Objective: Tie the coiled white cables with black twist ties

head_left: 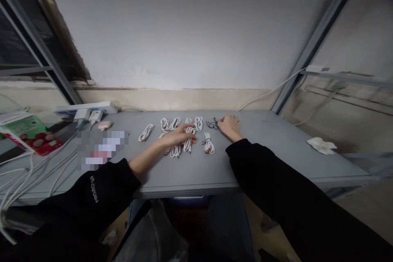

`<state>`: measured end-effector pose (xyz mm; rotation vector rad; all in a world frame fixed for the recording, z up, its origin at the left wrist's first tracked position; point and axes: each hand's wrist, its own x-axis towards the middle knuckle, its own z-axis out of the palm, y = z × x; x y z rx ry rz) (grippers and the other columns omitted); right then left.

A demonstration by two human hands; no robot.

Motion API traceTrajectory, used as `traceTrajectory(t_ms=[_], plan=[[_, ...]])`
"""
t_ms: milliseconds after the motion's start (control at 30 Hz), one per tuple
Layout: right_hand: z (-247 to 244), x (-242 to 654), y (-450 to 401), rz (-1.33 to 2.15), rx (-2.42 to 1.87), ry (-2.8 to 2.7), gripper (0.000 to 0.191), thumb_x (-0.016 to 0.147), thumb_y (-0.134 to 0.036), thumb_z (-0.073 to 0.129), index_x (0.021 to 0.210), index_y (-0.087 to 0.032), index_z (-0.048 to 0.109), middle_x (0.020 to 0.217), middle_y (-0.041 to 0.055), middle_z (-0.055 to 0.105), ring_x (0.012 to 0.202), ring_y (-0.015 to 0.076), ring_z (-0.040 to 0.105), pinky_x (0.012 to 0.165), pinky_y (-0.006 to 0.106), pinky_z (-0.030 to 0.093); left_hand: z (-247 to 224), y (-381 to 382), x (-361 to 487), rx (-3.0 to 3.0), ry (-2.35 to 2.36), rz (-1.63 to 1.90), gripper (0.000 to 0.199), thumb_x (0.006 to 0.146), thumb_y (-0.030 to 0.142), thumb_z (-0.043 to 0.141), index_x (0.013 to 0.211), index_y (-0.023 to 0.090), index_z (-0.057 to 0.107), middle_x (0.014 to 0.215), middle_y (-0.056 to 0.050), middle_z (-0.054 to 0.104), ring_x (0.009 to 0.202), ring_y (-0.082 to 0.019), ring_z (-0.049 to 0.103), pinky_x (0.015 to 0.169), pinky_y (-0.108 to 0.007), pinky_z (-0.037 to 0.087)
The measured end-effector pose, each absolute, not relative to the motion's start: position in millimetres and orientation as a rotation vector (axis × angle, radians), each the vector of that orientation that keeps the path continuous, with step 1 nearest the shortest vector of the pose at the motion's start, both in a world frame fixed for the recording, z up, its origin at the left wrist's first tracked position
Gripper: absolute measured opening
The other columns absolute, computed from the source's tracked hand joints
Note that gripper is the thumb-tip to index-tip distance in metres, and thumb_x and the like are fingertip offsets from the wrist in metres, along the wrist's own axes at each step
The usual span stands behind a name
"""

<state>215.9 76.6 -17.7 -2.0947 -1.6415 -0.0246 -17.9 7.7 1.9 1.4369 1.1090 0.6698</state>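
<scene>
My left hand (178, 135) is closed around a coiled white charging cable (188, 144), thumb and fingers on either side of it. Around that hand lie several more coiled white cables, among them one cable (199, 123) at the back and a loose-standing coil (146, 132) to the left. Nearer the right, a white cable bundle (209, 144) has a black tie around it. My right hand (230, 126) is at a small pile of black twist ties (211, 123), its fingers curled and thumb and fingertip pinched at the pile's edge.
On the left, a white power strip (107, 107) with chargers stands at the wall, beside a green and red box (33, 133) and trailing white cords. An earbud case (105, 125) sits nearby. A crumpled tissue (321, 145) lies on the grey table (276, 143) at right.
</scene>
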Motion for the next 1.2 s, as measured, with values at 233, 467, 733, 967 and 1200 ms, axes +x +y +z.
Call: traceTrajectory(t_ms=[233,467,733,967,1200], plan=[[-5,208,66,-0.084,-1.975,-1.705,0.027,0.086,-0.026,0.048,0.102,-0.011,0.064,0.108,0.0195,0.063,0.100,0.0294,0.058,0.084,0.041,0.039,-2,15,-20,1.724,1.248,0.668,0.057,0.072,0.042,0.072,0.122,0.017,0.058,0.097,-0.006,0.068,0.084,-0.020,0.060,0.069,-0.029,0.043],[3,187,38,0.221,-1.620,-2.162,0.027,0.089,-0.041,0.050,0.075,-0.020,0.060,0.075,0.0043,0.065,0.066,0.0166,0.054,0.060,0.028,0.031,5,8,-18,1.769,1.251,0.618,0.050,0.074,0.043,0.066,0.115,0.015,0.061,0.102,-0.007,0.067,0.090,-0.022,0.060,0.074,-0.031,0.044],[-2,187,35,0.264,-1.541,-2.362,0.023,0.079,-0.041,0.064,0.074,-0.021,0.054,0.069,0.0008,0.059,0.060,0.0137,0.047,0.057,0.027,0.028,4,8,-19,1.807,1.225,0.604,0.054,0.073,0.046,0.066,0.118,0.016,0.059,0.109,-0.009,0.064,0.100,-0.024,0.059,0.076,-0.031,0.045],[-9,183,38,0.702,-1.205,-2.221,0.008,0.080,-0.027,0.057,0.078,-0.020,0.053,0.051,-0.0079,0.042,0.048,0.0099,0.038,0.051,0.023,0.026,7,4,-19,1.823,1.247,0.656,0.050,0.074,0.044,0.069,0.116,0.017,0.063,0.111,-0.010,0.066,0.102,-0.027,0.061,0.078,-0.034,0.048],[-11,175,39,0.809,-0.829,-1.813,0.027,0.083,-0.048,0.058,0.083,-0.022,0.050,0.050,-0.0096,0.039,0.045,0.0086,0.033,0.048,0.023,0.025,13,4,-15,1.820,1.057,0.835,0.031,0.082,0.031,0.064,0.108,0.013,0.065,0.120,-0.013,0.066,0.112,-0.022,0.059,0.100,-0.034,0.042]])
